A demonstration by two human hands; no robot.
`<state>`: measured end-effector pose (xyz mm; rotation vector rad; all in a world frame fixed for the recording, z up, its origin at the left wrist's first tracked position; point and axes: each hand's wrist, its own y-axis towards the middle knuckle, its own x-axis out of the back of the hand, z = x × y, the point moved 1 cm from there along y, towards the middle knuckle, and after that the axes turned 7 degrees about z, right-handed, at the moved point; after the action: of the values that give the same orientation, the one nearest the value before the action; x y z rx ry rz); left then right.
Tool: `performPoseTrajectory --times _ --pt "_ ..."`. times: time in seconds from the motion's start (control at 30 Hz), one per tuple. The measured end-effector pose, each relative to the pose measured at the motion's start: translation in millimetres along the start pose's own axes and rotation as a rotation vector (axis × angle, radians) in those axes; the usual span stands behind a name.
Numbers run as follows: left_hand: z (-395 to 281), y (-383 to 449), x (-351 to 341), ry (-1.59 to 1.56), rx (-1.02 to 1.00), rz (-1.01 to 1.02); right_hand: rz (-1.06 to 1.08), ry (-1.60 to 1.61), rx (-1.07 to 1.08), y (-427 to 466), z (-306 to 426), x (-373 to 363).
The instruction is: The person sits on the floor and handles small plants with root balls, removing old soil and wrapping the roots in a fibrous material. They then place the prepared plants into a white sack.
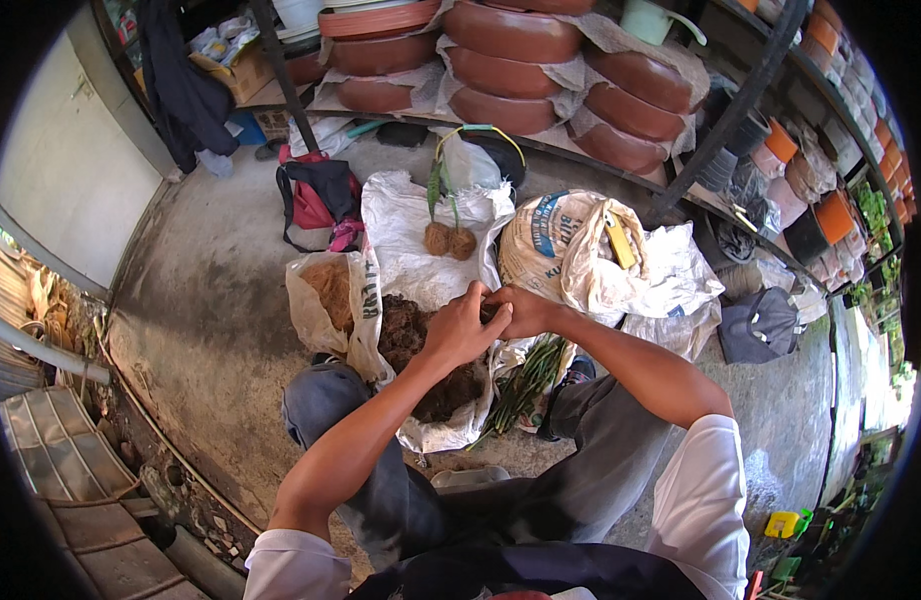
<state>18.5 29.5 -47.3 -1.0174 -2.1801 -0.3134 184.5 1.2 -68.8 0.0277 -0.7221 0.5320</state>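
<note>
My left hand point(458, 330) and my right hand point(532, 312) meet in front of me, fingers curled around a small dark brown clump point(490, 310). Most of the clump is hidden by the fingers. Below them, dark moist growing medium point(449, 394) lies in an open white woven sack point(413, 281). Two fibre-wrapped balls point(449, 240), with green leaves point(435, 187) standing up from them, sit side by side on the sack's far part. A bundle of long green stems or leaves point(526, 382) lies beside the sack, near my right foot.
A plastic bag of brown fibre point(330, 289) stands left of the sack. To the right is a full printed sack point(539, 236) with a yellow object point(619, 241) on top. Behind are a red and black bag point(322, 191) and shelves with stacked brown pots point(505, 71).
</note>
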Motion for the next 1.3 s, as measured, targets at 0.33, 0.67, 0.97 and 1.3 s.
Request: performPoseTrajectory --times 0.33,0.67,0.97,1.3 --pt "6.2 -1.1 -5.3 0.162 -0.049 0.02 0.059 -0.002 0.032 2.5 -7.3 -4.6" --pt "7.8 -5.3 -4.1 0.238 -0.049 0.068 0.096 0.045 0.089 3.3 -8.9 -9.4" --pt "17.5 -4.7 -7.3 0.227 -0.14 -0.054 0.072 0.056 0.118 8.1 -10.6 -11.3" --pt "7.2 -5.6 1.9 0.13 -0.066 0.018 0.054 0.033 0.131 11.0 -18.9 -11.1"
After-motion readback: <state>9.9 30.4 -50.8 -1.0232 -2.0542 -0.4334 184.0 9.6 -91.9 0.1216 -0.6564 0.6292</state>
